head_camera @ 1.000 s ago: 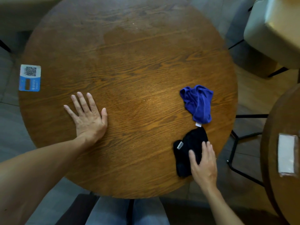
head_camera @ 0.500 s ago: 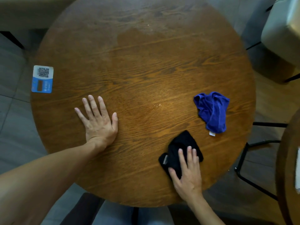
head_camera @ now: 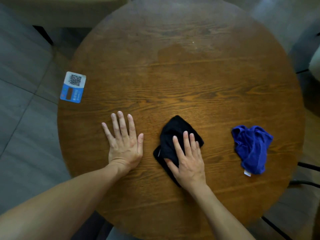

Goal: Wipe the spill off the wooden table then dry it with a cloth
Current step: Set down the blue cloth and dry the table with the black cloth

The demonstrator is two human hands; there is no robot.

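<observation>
A round wooden table (head_camera: 190,87) fills the view. A faint wet patch with small droplets (head_camera: 188,49) shows on its far half. My right hand (head_camera: 187,160) presses flat on a folded black cloth (head_camera: 174,134) near the table's front middle. My left hand (head_camera: 123,141) lies flat on the wood just left of the cloth, fingers spread, holding nothing. A crumpled blue cloth (head_camera: 251,148) rests at the right side, untouched.
A blue and white QR sticker (head_camera: 73,87) sits at the table's left edge. A pale seat (head_camera: 65,13) stands beyond the far left, another chair (head_camera: 313,63) at the right. Black metal legs (head_camera: 306,182) show at lower right over grey floor tiles.
My right hand has slid the black cloth leftward across the table, away from the blue cloth and toward my left hand. My left hand has stayed planted.
</observation>
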